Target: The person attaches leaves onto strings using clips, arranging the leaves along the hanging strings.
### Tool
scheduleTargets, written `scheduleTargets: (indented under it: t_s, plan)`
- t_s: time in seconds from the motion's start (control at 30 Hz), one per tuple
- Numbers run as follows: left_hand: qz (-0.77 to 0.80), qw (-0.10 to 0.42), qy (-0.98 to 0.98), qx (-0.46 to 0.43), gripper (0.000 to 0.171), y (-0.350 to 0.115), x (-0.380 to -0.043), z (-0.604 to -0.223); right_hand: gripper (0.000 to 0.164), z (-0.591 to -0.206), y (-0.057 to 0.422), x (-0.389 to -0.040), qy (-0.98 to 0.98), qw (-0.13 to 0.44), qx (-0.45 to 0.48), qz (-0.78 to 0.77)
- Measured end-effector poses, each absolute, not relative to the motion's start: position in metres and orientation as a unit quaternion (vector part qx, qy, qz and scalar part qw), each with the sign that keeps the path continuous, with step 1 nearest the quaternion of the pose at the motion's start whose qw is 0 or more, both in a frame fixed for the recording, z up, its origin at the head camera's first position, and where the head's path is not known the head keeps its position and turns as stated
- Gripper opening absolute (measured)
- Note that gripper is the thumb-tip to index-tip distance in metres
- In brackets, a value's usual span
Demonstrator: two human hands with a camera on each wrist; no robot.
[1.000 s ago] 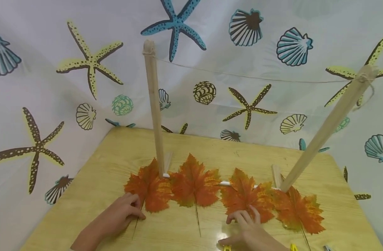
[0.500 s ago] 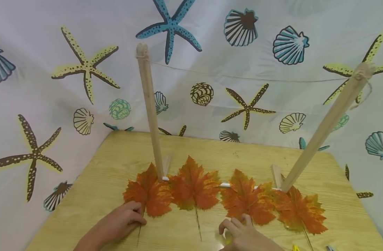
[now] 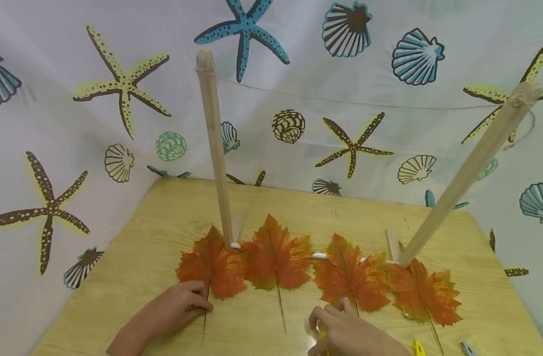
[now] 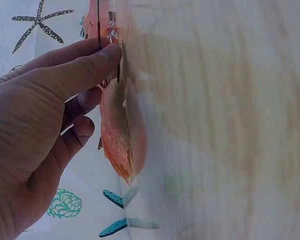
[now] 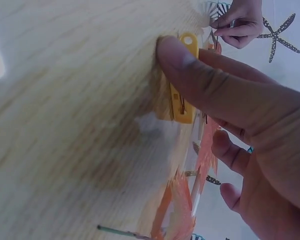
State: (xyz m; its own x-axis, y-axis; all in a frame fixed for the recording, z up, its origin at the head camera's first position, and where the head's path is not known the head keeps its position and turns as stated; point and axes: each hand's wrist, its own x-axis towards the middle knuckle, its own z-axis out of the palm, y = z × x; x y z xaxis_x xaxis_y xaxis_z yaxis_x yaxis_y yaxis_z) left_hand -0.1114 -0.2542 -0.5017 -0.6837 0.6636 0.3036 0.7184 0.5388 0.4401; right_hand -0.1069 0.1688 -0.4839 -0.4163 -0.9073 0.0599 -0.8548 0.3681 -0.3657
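Near right on the table (image 3: 249, 329), my right hand (image 3: 348, 332), fingers spread earlier, now pinches a yellow clip (image 5: 184, 110), so it seems secured; at left, my left hand (image 3: 175, 307) pinches the leftmost leaf (image 3: 223, 272) by its stem (image 3: 204, 328).

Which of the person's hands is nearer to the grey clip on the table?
The right hand. It holds a yellow clip to the left of the grey clip in the head view. The left hand is much farther left, pinching the stem of the leftmost leaf.

Light wood-grain table (image 3: 324, 208), four orange leaves (image 3: 271, 257), yellow clip (image 3: 418, 348), grey clip (image 3: 467, 349), wooden stand (image 3: 216, 148)
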Motion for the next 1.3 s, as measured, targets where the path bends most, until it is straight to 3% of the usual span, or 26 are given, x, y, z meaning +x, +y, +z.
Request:
scheduleTargets:
  t_s: [0.3, 0.6, 0.83, 1.3]
  plan:
    - [-0.265, 0.066, -0.877, -0.395, 0.02, -0.255, -0.116, -0.502, 0.027, -0.48, 0.165, -0.114, 0.819, 0.081, -0.544, -0.161]
    - [-0.249, 0.116, -0.867, -0.415, 0.02, -0.252, -0.113, -0.496, 0.03, -0.49, 0.165, -0.107, 0.81, 0.01, -0.567, -0.15]
    - [-0.227, 0.167, -0.852, -0.441, 0.021, -0.245, -0.115, -0.486, 0.024, -0.486, 0.161, -0.111, 0.796, 0.054, -0.564, -0.213]
    - [-0.183, 0.223, -0.828, -0.481, 0.031, -0.237, -0.106, -0.47, 0.025, -0.487, 0.153, -0.118, 0.739, 0.048, -0.58, -0.34]
